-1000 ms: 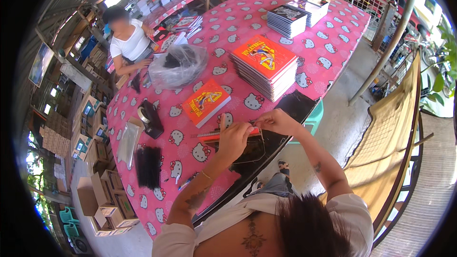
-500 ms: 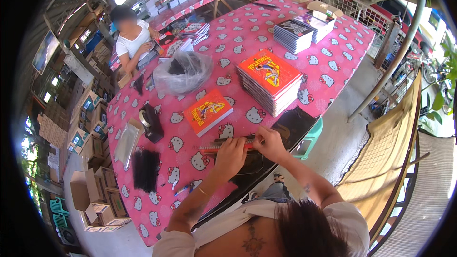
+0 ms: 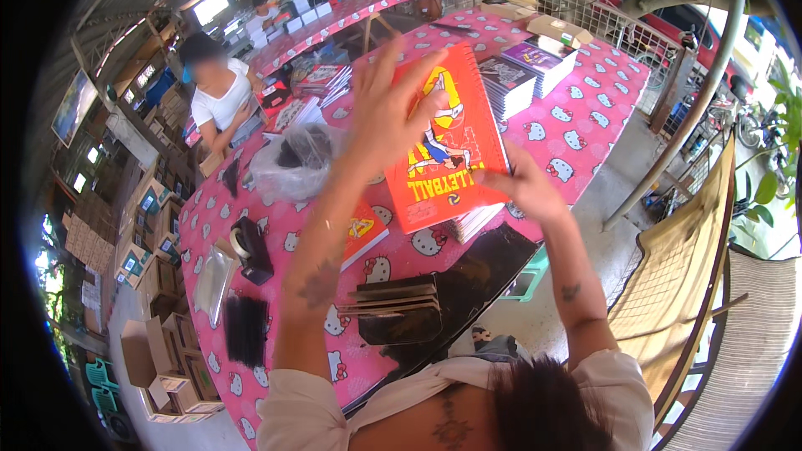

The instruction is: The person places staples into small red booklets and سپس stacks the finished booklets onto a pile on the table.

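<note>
Your left hand (image 3: pixel 388 121) and right hand (image 3: pixel 522 188) frame a spiral-bound notebook (image 3: pixel 447 138), its red card cover glossy and smooth. The worktop (image 3: pixel 576 129) wears a pink printed plastic cloth with a slight sheen. Beside it, a clear plastic bag (image 3: pixel 292 159) crinkles and shines, brown cardboard boxes (image 3: pixel 167 359) look matt, and a woven mat (image 3: pixel 677 267) shows rough fibre.

Bright daylight, glare at the upper left, strong fisheye bending with black corners; raised hands perhaps slightly motion-blurred.
</note>
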### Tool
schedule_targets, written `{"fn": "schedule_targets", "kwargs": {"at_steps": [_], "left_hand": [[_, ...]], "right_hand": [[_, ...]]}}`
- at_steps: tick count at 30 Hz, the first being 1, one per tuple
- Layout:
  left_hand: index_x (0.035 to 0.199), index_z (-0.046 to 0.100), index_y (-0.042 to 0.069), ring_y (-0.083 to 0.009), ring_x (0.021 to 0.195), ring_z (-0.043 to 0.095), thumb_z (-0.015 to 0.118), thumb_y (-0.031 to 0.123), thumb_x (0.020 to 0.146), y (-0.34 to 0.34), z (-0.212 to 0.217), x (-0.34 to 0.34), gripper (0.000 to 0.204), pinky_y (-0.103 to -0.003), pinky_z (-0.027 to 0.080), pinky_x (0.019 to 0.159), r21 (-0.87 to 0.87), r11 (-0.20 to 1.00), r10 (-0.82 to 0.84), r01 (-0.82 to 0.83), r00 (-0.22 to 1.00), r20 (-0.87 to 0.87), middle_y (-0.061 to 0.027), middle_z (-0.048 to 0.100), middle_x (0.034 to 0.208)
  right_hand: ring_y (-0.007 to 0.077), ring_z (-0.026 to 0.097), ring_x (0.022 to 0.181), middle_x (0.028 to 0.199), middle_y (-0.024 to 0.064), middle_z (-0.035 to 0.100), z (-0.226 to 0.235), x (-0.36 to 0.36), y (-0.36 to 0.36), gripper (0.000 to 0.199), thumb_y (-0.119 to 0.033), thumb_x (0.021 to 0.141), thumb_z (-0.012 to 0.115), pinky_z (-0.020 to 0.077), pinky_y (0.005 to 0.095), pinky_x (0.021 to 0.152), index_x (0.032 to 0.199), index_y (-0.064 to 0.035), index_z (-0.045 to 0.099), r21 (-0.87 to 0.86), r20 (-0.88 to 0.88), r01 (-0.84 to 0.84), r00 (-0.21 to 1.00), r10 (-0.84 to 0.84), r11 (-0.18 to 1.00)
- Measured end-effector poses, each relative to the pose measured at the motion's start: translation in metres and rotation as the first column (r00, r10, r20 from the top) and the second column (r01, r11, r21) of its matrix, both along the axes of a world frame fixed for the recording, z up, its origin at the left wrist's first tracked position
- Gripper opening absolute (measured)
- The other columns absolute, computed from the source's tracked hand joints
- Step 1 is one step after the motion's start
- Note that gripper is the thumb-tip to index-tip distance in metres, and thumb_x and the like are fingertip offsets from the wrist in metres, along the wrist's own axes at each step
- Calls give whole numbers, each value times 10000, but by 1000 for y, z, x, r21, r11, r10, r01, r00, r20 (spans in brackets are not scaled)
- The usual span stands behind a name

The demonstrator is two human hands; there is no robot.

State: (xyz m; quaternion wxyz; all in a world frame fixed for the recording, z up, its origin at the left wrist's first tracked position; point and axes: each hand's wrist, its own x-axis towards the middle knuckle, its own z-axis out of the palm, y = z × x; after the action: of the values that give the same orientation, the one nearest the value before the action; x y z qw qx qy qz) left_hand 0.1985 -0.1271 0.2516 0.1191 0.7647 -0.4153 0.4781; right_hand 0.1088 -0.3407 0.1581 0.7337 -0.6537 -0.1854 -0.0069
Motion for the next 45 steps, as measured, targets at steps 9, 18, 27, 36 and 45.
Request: {"fn": "schedule_targets", "kwargs": {"at_steps": [9,18,27,36,45], "left_hand": [[1336,663,144,-311,961,618,681,333,966,-18,-160,125,416,-399,495,867,-22,996,42,-86,673,-739,-134,615,1048],[1212,677,28,-428,1056,656,522,440,1012,-26,-189,147,484,-499,492,913,61,983,150,-171,577,-803,-239,691,1106],[1110,677,8,-498,1015,647,393,477,1050,4,-205,155,551,-545,489,901,49,958,240,-283,697,-676,-262,699,1040],[1204,653,38,-380,1056,649,647,219,951,226,-301,-23,311,-469,535,893,385,897,406,-218,750,-521,-188,667,1174],[1204,654,70,-351,993,657,641,100,919,206,-200,-59,287,-482,491,877,219,941,337,-260,634,-696,-137,709,1008]], "right_hand": [[340,650,1128,1276,179,662,-64,113,-72,475,-295,969,653,505,429,993,1358,-27,609,-576,157,231,973,-171,784],[293,579,1086,1183,105,607,-128,59,4,312,-310,921,665,428,456,883,1171,-124,667,-270,795,856,456,-400,441],[301,576,911,977,93,620,-164,87,25,186,-224,780,611,392,461,792,906,-89,590,-343,788,782,541,-295,520],[301,608,1072,1152,79,641,-96,29,52,291,-208,878,685,410,448,965,1145,-95,662,-362,769,760,571,-289,540],[320,578,1220,1275,149,622,-149,-13,142,588,-85,846,779,415,429,1089,1369,-27,516,-331,448,411,861,-242,849]]}}
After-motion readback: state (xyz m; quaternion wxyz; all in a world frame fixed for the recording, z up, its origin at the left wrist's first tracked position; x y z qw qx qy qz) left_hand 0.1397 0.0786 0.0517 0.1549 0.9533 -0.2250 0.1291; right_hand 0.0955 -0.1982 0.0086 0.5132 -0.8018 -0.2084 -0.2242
